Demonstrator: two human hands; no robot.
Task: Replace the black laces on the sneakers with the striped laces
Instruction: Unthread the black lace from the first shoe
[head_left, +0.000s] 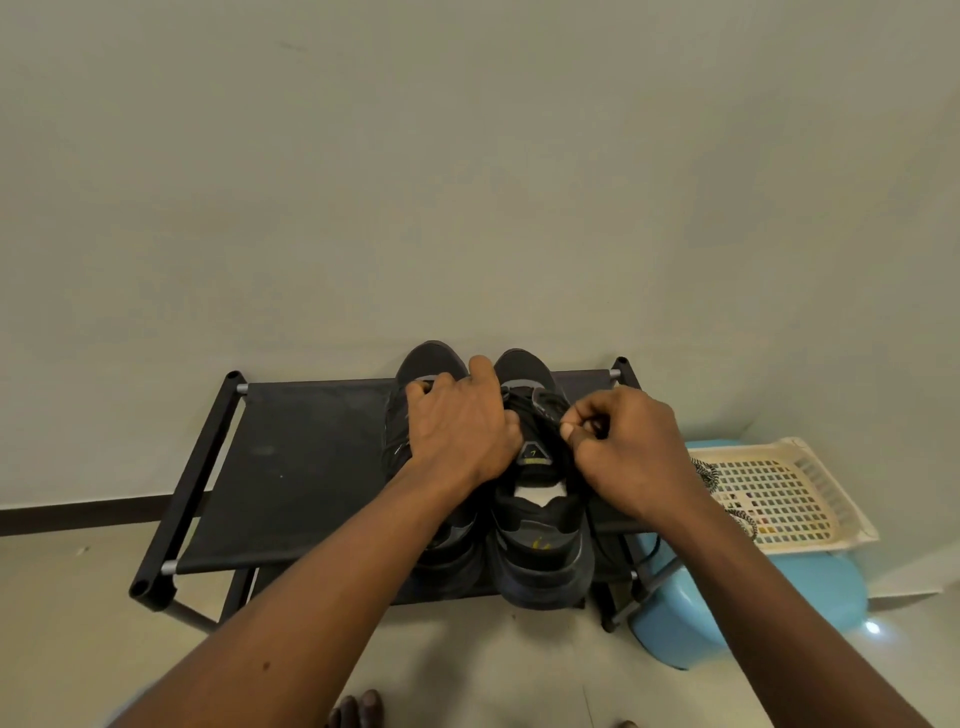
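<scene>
Two black sneakers stand side by side on a black shoe rack (311, 467), toes toward the wall. My left hand (460, 421) lies over the left sneaker (431, 364), its fingers reaching across to the toe area between the shoes. My right hand (618, 441) pinches a black lace (540, 410) at the upper eyelets of the right sneaker (540, 540). The striped laces (709, 475) hang over the near-left rim of a cream basket at the right; part of them is hidden behind my right wrist.
The cream perforated basket (810, 493) sits on a blue plastic stool (753, 613) right of the rack. A plain wall rises directly behind the rack. Pale floor tiles lie in front, with toes (358, 709) at the bottom edge.
</scene>
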